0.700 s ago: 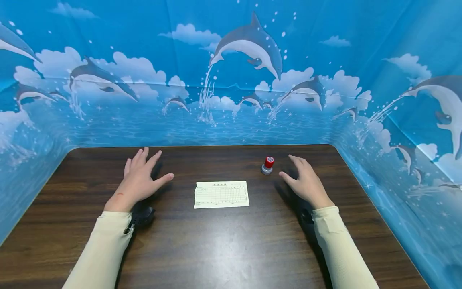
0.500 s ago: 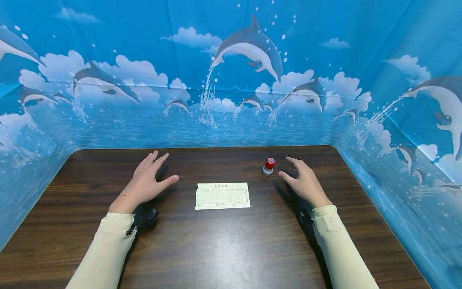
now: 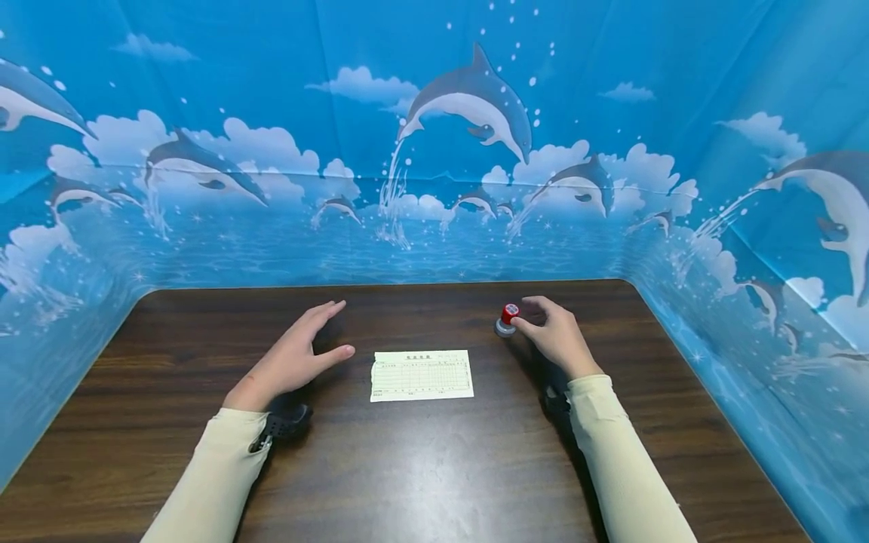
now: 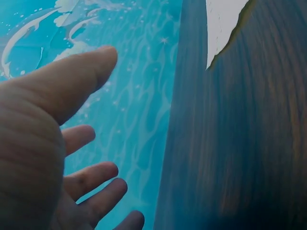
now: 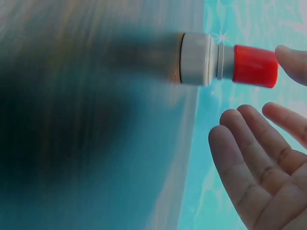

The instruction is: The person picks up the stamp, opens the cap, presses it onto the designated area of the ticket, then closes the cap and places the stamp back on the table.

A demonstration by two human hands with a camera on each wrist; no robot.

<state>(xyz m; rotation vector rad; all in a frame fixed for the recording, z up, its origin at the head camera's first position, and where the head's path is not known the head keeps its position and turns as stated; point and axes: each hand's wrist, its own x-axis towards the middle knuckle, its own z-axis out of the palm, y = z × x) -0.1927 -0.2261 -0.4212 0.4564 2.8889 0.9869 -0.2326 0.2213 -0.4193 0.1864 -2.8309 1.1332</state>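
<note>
A small stamp with a red grip (image 3: 510, 313) and a grey round base (image 5: 195, 58) stands upright toward the right back of the table. My right hand (image 3: 560, 338) is right beside it, thumb tip at the red grip in the head view. In the right wrist view the fingers (image 5: 249, 158) are extended and apart from the stamp. Left of the stamp, a pale yellow printed form (image 3: 422, 376) with a torn left edge lies flat. My left hand (image 3: 295, 358) hovers left of the form, holding nothing, its thumb spread from the fingers.
The dark wood table (image 3: 407, 467) has a dolphin-and-sea printed curtain (image 3: 380, 181) rising along its back and sides. A black wrist device (image 3: 288, 422) sits under the left wrist, and the sleeves are cream.
My right hand has moved left to the stamp. The left hand has shifted right toward the form, turning inward. The whole head view has slid slightly down.
</note>
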